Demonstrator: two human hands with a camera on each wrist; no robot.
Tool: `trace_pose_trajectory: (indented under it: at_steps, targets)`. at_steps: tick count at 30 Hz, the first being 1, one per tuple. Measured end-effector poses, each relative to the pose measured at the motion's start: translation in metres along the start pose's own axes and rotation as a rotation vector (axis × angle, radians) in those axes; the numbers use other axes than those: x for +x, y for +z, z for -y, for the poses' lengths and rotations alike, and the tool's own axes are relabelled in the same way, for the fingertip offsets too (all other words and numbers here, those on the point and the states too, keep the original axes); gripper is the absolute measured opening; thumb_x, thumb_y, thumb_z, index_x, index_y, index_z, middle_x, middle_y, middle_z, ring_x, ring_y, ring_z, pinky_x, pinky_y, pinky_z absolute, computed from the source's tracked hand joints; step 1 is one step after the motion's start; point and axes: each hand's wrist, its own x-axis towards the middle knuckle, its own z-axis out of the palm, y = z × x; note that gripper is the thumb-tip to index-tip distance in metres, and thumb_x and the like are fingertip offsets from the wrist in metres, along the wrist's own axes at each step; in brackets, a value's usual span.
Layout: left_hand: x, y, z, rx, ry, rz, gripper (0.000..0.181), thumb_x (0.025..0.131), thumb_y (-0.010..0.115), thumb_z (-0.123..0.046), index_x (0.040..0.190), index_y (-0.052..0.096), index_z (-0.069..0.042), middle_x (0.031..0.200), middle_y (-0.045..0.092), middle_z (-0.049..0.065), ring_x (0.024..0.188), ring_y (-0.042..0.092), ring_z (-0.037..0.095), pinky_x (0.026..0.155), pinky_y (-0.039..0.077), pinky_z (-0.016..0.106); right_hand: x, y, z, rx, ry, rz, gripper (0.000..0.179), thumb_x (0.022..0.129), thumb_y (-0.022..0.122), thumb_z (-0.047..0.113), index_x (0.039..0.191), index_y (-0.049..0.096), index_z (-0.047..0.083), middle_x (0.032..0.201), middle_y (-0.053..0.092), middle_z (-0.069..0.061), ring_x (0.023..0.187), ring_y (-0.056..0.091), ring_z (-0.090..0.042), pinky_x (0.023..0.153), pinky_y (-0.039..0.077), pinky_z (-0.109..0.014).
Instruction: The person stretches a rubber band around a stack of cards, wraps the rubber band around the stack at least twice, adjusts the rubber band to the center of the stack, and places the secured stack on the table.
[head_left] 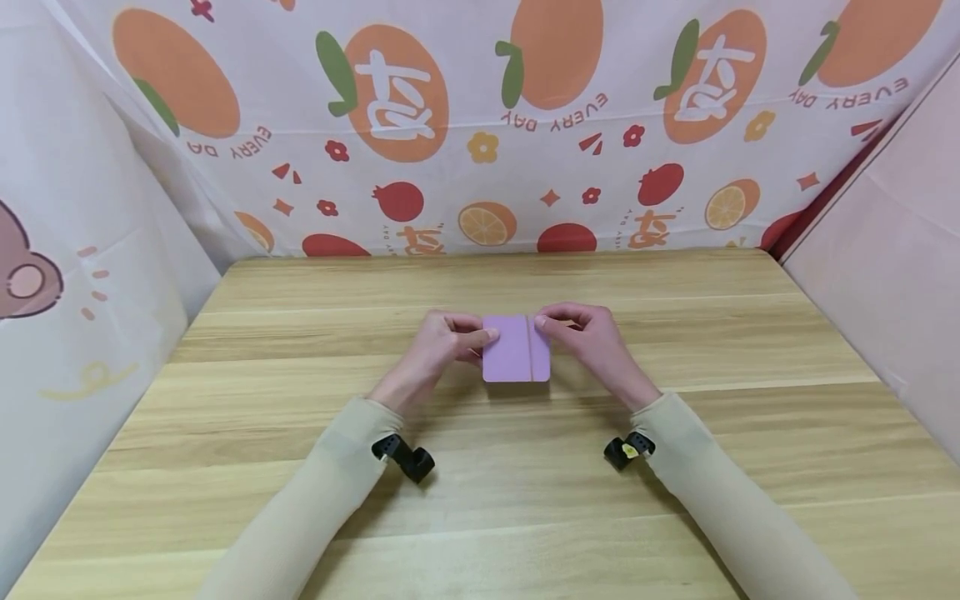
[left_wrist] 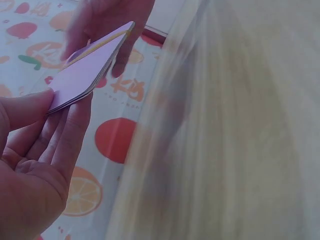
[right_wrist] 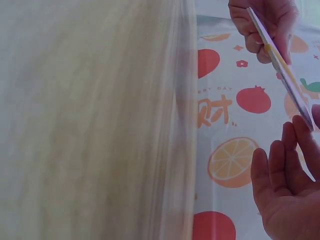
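Observation:
A small lilac notebook point(head_left: 506, 354) with a yellowish elastic band point(head_left: 529, 354) running down near its right side is held up over the table. My left hand point(head_left: 442, 342) pinches its left edge, thumb on the cover and fingers behind. At the upper right corner, my right hand point(head_left: 588, 333) holds it between thumb and fingertips. The left wrist view shows the thin stack of pages along the edge of the notebook point(left_wrist: 82, 80). From the right wrist, the notebook point(right_wrist: 280, 65) appears nearly edge-on, its near end at the right hand's point(right_wrist: 292, 195) index fingertip.
A wood-grain table point(head_left: 480, 517) spreads beneath both arms. Behind it hangs a fruit-print cloth point(head_left: 465, 175), with pale cloth walls point(head_left: 90, 350) at the sides. Each beige sleeve carries a black wrist camera point(head_left: 408, 458).

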Motion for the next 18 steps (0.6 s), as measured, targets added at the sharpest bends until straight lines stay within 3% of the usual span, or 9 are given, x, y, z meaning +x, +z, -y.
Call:
trace_pose_trajectory:
  at_steps: [8,18]
  targets:
    - [-0.003,-0.017,-0.014,0.004,0.052,-0.053,0.019,0.09,0.071,-0.01,0.097,0.07,0.008,0.087,0.069,0.011,0.073,0.066,0.02,0.069,0.059,0.033,-0.002,-0.001,-0.001,-0.015,-0.033,0.037,0.026,0.091,0.072,0.032,0.107,0.075,0.012,0.107,0.071,-0.002,0.098,0.062,-0.02,0.084,0.052,-0.034]
    - [-0.005,-0.022,-0.023,-0.034,0.096,-0.089,0.022,0.09,0.069,-0.006,0.104,0.068,0.012,0.085,0.069,0.008,0.069,0.066,0.018,0.068,0.059,0.033,-0.003,0.01,0.0,0.002,0.019,0.143,0.021,0.086,0.077,0.024,0.096,0.076,0.006,0.091,0.071,-0.003,0.079,0.06,-0.018,0.069,0.051,-0.029]
